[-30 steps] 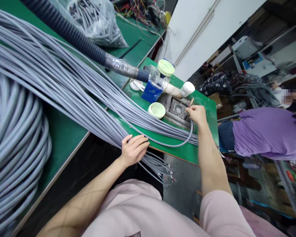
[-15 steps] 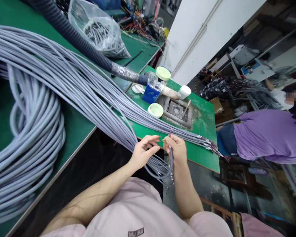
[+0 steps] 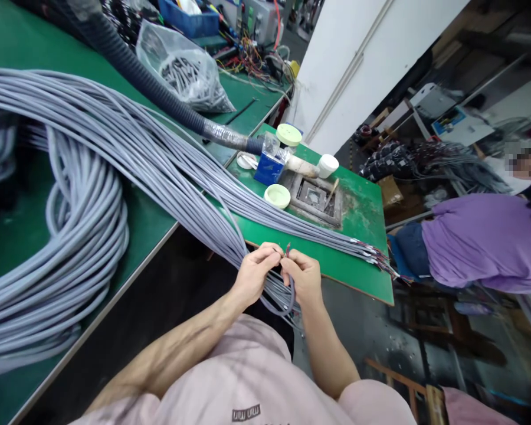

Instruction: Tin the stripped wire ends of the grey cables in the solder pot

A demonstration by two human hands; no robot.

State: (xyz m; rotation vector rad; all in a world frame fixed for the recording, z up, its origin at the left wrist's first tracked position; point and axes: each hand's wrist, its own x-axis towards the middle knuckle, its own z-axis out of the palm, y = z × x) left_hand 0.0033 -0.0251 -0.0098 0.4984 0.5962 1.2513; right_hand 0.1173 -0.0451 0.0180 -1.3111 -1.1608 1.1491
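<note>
A grey cable (image 3: pixel 291 293) curves up into my right hand (image 3: pixel 304 276), which pinches it near its end, where thin coloured wires (image 3: pixel 287 249) stick out. My left hand (image 3: pixel 257 273) meets it fingertip to fingertip, with thumb and finger closed on the thin wire ends. The exact wire between the fingertips is too small to make out. Just beyond both hands, a bundle of grey cables (image 3: pixel 265 215) runs across the green board, its stripped ends (image 3: pixel 376 257) at the right. More cable ends hang below my hands.
A square metal solder pot (image 3: pixel 314 198) sits on the board, with a brush-like stick across it. Around it are a pale green lid (image 3: pixel 277 196), a white cup (image 3: pixel 328 166) and a blue box (image 3: pixel 269 167) under a ribbed hose (image 3: pixel 159 88). A person in purple (image 3: pixel 482 242) is at right.
My left hand has closed its fingers on the wire ends. My right hand has moved left with the cable, bringing both hands together. The view has shifted slightly.
</note>
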